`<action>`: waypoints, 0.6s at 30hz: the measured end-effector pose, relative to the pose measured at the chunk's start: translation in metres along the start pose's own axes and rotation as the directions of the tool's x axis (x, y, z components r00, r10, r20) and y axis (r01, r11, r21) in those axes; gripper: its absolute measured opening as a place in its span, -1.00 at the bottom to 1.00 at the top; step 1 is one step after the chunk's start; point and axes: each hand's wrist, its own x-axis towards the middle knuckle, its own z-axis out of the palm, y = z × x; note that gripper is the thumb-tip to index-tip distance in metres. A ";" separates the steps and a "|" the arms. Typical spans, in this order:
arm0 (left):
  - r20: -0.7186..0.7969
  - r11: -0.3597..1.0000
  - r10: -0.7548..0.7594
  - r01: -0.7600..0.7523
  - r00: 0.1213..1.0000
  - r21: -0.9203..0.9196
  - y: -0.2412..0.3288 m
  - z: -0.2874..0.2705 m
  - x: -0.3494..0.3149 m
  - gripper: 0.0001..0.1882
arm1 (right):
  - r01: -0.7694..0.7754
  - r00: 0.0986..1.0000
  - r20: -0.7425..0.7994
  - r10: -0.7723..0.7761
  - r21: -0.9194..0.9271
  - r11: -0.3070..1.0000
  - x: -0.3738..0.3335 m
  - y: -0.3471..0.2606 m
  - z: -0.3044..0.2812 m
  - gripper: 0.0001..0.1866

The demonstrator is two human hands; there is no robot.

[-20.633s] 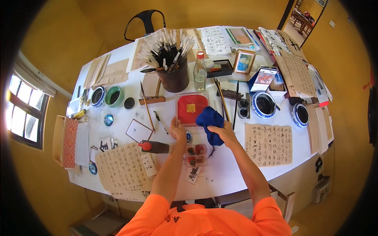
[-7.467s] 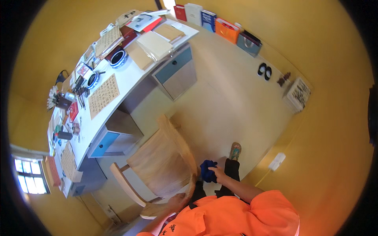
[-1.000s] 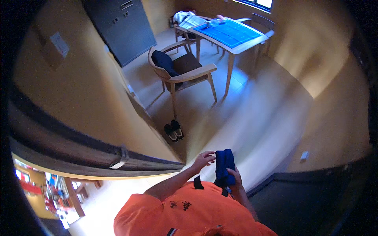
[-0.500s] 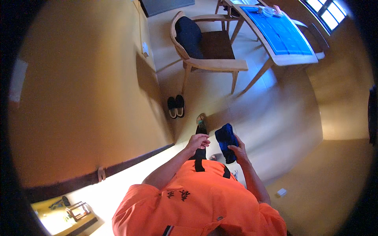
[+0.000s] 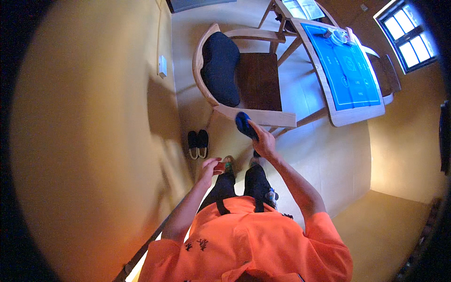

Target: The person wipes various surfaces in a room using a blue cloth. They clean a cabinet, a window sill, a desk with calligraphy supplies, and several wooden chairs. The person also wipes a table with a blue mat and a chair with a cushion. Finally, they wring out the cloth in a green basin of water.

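My right hand (image 5: 264,142) is closed round a dark blue, soft, folded cloth-like thing (image 5: 245,126), reaching ahead beside the armrest of a wooden armchair (image 5: 258,117). Whether the blue thing touches the armrest I cannot tell. Lower and to the left, my left hand (image 5: 210,170) hovers above my left foot, its fingers loosely bent and apart. A reddish patch shows at its fingertips, too blurred to make out. On the chair, a dark cushion (image 5: 221,68) leans against the curved back.
Black slippers (image 5: 198,143) stand on the floor by the left wall. A wooden table (image 5: 352,117) with a blue mat (image 5: 345,70) and small items stands to the right, with another chair (image 5: 387,77) beyond it. A white socket box (image 5: 162,66) is on the left wall.
My right hand has moved forward and left with the blue thing, up to the chair's armrest. My left hand has shifted slightly left. The chair and table appear nearer.
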 end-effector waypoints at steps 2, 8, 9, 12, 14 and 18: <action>-0.067 0.998 0.002 -0.007 0.998 -0.067 0.005 -0.002 0.002 -0.70 | 0.090 0.995 0.049 -0.085 -0.104 0.991 0.049 0.001 0.012 -0.30; -0.273 0.988 -0.040 -0.003 0.961 -0.154 0.027 0.007 0.017 -0.71 | 0.378 0.919 0.259 -0.298 -0.356 0.855 0.092 0.071 0.044 -0.29; -0.276 0.983 -0.037 -0.015 0.960 -0.183 0.030 0.012 0.027 -0.70 | 0.430 0.897 0.269 -0.351 -0.344 0.835 0.084 0.090 0.036 -0.31; -0.272 0.959 -0.088 0.008 0.958 -0.282 0.038 0.022 0.040 -0.69 | 0.443 0.881 0.308 -0.360 -0.262 0.857 0.040 0.163 -0.027 -0.38; -0.280 0.951 -0.050 -0.039 0.959 -0.306 0.048 0.027 0.063 -0.69 | 0.318 0.933 0.283 -0.222 -0.359 0.878 0.021 0.210 -0.082 -0.35; -0.514 0.969 0.070 -0.180 0.855 -0.168 0.105 0.047 0.115 -0.63 | -0.155 0.984 0.032 0.173 -0.306 0.939 0.016 0.246 -0.151 -0.33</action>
